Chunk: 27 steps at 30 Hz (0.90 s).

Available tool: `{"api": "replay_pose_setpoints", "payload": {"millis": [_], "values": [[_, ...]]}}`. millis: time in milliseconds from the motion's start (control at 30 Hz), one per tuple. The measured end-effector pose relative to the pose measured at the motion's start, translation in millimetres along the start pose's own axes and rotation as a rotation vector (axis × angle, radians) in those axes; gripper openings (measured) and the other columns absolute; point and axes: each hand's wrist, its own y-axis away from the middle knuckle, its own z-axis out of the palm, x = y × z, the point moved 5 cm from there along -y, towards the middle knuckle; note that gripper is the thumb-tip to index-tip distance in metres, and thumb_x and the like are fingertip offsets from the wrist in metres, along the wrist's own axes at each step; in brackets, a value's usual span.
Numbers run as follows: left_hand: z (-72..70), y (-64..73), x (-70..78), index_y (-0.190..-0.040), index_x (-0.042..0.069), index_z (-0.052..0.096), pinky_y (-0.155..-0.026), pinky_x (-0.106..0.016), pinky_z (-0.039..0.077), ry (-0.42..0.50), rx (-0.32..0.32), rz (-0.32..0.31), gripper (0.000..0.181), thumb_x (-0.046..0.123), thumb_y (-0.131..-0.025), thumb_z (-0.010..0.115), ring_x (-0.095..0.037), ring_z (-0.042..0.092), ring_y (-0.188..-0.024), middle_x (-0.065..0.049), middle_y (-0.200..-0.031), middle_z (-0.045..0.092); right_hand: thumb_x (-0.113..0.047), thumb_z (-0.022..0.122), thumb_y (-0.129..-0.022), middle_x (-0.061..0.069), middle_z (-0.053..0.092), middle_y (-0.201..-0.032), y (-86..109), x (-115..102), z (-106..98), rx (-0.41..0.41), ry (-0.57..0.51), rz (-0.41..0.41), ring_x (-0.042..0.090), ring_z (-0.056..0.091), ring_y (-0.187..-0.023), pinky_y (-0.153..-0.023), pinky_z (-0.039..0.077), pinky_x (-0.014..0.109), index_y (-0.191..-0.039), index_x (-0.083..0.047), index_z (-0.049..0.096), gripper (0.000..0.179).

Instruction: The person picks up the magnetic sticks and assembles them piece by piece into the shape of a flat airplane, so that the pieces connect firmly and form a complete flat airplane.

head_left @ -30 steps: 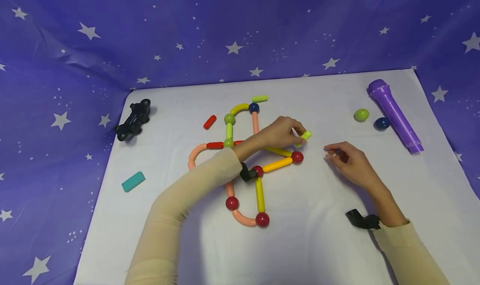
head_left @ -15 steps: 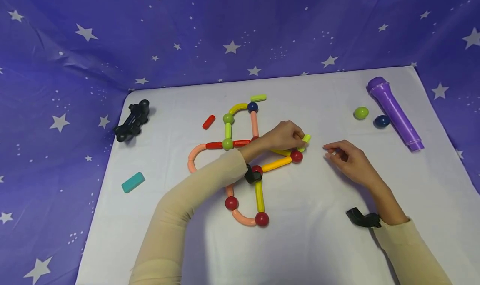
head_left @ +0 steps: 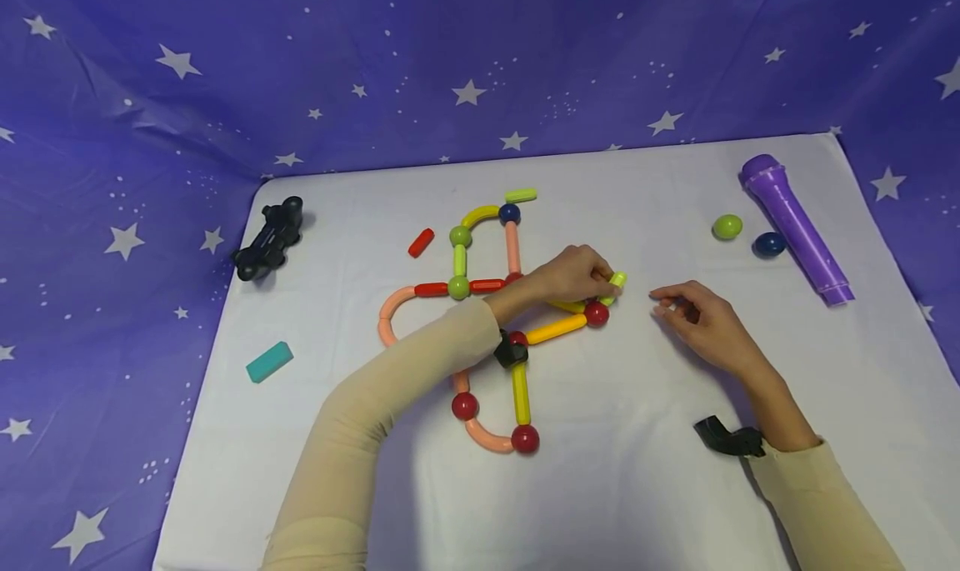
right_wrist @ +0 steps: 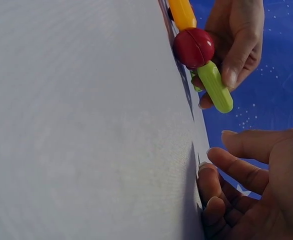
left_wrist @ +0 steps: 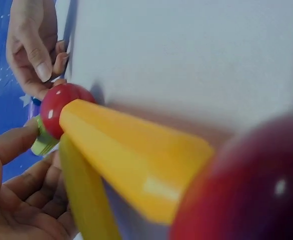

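My left hand [head_left: 576, 274] pinches a short lime-green stick [head_left: 618, 280] between thumb and fingers. In the right wrist view the stick's lower end meets a dark red ball [right_wrist: 192, 48], the right tip of a flat outline of coloured sticks and balls. An orange stick [head_left: 557, 329] and a yellow stick [left_wrist: 86, 195] run from that ball leftward. Part of the outline is hidden under my left forearm. Off to the right, my right hand [head_left: 705, 325] rests over the white table with loosely curled fingers and holds nothing; the green stick is nearest to it.
A loose red stick [head_left: 421, 242] and another lime stick [head_left: 521, 195] lie near the outline. At left are a black toy-like object [head_left: 270, 239] and a teal block [head_left: 270, 362]. A green ball [head_left: 727, 227], a navy ball [head_left: 769, 244] and a purple tube [head_left: 797, 229] lie at right.
My left hand has lowered slightly and brought the lime-green stick from above the red ball down against it, turning it steeper. The right hand stays almost still.
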Motion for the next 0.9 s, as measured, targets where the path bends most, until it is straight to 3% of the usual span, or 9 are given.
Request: {"api": "replay_pose_setpoints", "payload": {"millis": [133, 300, 400, 500, 567, 633, 733, 833, 900], "values": [[-20.3, 10.4, -3.2, -0.128, 0.004, 0.063, -0.067, -0.017, 0.046, -0.008, 0.044, 0.017, 0.042, 0.032, -0.097, 0.062, -0.01, 0.061, -0.077, -0.004, -0.101, 0.069, -0.009, 0.065, -0.093, 0.006, 0.061, -0.093, 1.5, 1.6, 0.1, 0.004, 0.002, 0.0, 0.005, 0.047, -0.073, -0.064, 0.039, 0.013, -0.115, -0.002, 0.067, 0.022], [-85.4, 50.0, -27.6, -0.124, 0.004, 0.065, -0.081, -0.027, 0.051, -0.105, 0.275, 0.039, 0.031, 0.02, -0.099, 0.059, -0.018, 0.061, -0.091, -0.008, -0.108, 0.069, -0.005, 0.066, -0.092, 0.006, 0.06, -0.091, 0.9, 0.6, -0.3, 0.006, -0.018, -0.003, 0.006, 0.048, -0.073, -0.064, 0.039, 0.014, -0.115, -0.002, 0.067, 0.023], [-126.9, 83.6, -62.2, -0.122, 0.003, 0.066, -0.087, -0.035, 0.051, -0.201, 0.431, -0.061, 0.029, 0.015, -0.097, 0.06, -0.023, 0.061, -0.097, -0.012, -0.11, 0.067, -0.004, 0.065, -0.092, 0.006, 0.059, -0.09, 0.3, 0.4, -0.7, 0.003, -0.01, -0.011, 0.007, 0.047, -0.073, -0.063, 0.039, 0.014, -0.116, -0.003, 0.067, 0.024], [-153.6, 119.2, -106.2, -0.128, 0.002, 0.061, -0.092, -0.043, 0.048, -0.293, 0.506, -0.244, 0.036, 0.018, -0.096, 0.062, -0.03, 0.058, -0.105, -0.018, -0.117, 0.06, -0.004, 0.065, -0.092, 0.005, 0.059, -0.089, -0.1, -0.7, -0.8, -0.001, -0.01, -0.007, 0.006, 0.047, -0.073, -0.063, 0.039, 0.014, -0.115, -0.003, 0.067, 0.024], [-160.7, 140.2, -132.7, -0.133, 0.002, 0.057, -0.096, -0.048, 0.044, -0.336, 0.499, -0.355, 0.043, 0.021, -0.095, 0.063, -0.035, 0.054, -0.11, -0.021, -0.121, 0.055, -0.004, 0.066, -0.092, 0.005, 0.059, -0.089, -0.7, -2.1, -0.7, -0.004, -0.018, -0.014, 0.007, 0.047, -0.073, -0.063, 0.039, 0.014, -0.115, -0.004, 0.068, 0.024], [-160.8, 155.0, -151.3, -0.134, 0.002, 0.055, -0.097, -0.05, 0.042, -0.342, 0.469, -0.416, 0.045, 0.022, -0.094, 0.063, -0.037, 0.051, -0.112, -0.023, -0.121, 0.053, -0.004, 0.066, -0.091, 0.007, 0.059, -0.089, -1.6, -4.3, -1.1, -0.007, -0.021, -0.03, 0.007, 0.047, -0.073, -0.063, 0.039, 0.014, -0.115, -0.003, 0.068, 0.024], [-156.0, 163.0, -162.7, -0.128, -0.002, 0.059, -0.094, -0.05, 0.043, -0.346, 0.434, -0.384, 0.04, 0.014, -0.093, 0.063, -0.038, 0.053, -0.107, -0.026, -0.115, 0.056, -0.004, 0.066, -0.091, 0.008, 0.059, -0.088, -2.9, -6.4, -2.0, -0.012, -0.016, -0.045, 0.008, 0.047, -0.074, -0.063, 0.038, 0.013, -0.114, -0.003, 0.067, 0.023], [-151.7, 161.9, -163.1, -0.122, -0.003, 0.064, -0.089, -0.048, 0.045, -0.355, 0.44, -0.335, 0.031, 0.01, -0.093, 0.061, -0.036, 0.056, -0.101, -0.024, -0.108, 0.06, -0.005, 0.066, -0.092, 0.008, 0.059, -0.089, -3.1, -6.1, -2.0, -0.018, -0.009, -0.034, 0.008, 0.046, -0.074, -0.064, 0.038, 0.013, -0.114, -0.002, 0.067, 0.023], [-149.1, 159.9, -161.4, -0.12, -0.002, 0.065, -0.087, -0.047, 0.045, -0.359, 0.443, -0.339, 0.029, 0.013, -0.096, 0.059, -0.034, 0.056, -0.098, -0.022, -0.105, 0.061, -0.006, 0.066, -0.092, 0.008, 0.059, -0.09, -2.9, -5.3, -1.3, -0.021, -0.008, -0.029, 0.008, 0.046, -0.075, -0.064, 0.037, 0.013, -0.115, -0.003, 0.067, 0.023]]}}
